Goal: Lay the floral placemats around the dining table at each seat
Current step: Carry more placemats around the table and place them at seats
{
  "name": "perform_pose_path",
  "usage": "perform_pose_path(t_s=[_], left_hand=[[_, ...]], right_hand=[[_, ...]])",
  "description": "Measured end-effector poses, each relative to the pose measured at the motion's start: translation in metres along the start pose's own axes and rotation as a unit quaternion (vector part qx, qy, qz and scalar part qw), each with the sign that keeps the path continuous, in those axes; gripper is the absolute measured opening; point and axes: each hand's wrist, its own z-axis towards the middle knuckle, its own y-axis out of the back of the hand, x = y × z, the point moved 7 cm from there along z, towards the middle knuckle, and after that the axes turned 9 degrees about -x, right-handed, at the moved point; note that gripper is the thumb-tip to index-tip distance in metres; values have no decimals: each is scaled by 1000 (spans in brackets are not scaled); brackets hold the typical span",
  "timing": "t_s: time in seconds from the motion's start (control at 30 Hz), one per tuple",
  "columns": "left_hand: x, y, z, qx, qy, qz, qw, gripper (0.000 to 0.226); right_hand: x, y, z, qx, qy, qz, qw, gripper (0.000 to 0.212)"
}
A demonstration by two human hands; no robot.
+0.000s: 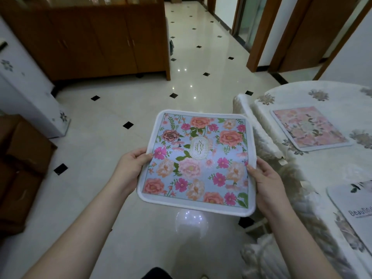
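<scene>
Head view: your left hand (131,168) and right hand (267,184) pinch the blue mat (198,160) above the floor; a loose grip drops it short of the bench (322,164).

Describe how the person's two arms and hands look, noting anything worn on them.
Both forearms are bare up to the frame edge: no sleeves, watch, bracelet or gloves show. The left hand and right hand carry no visible rings; nails look short and unpainted.

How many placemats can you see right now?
3: a blue floral placemat held over the floor by both hands, a pink placemat on the table, a white placemat at the frame's right edge. Others may be out of view.
</scene>
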Motion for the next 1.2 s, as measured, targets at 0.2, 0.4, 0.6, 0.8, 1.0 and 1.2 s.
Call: perform_pose_path(t_s=[0.2,0.4,0.6,0.8,1.0,1.2], left_hand=[[-23,17,67,-16,-7,-32,999,14],[-56,45,154,12,-9,-33,999,18],[-98,64,232,35,-5,-17,999,25],[-122,47,301,56,-3,18,998,27],[-142,-1,382,50,4,34,998,26],[-169,-64,468,51,9,59,997,24]], right_hand=[[4,-68,53,11,-2,-31,999,25],[9,-149,106,-9,18,-56,998,29],[9,-217,145,-40,28,-79,996,27],[15,-249,201,-78,28,-75,994,27],[23,-255,284,-106,26,-71,991,31],[51,-264,382,-110,19,-54,992,33]])
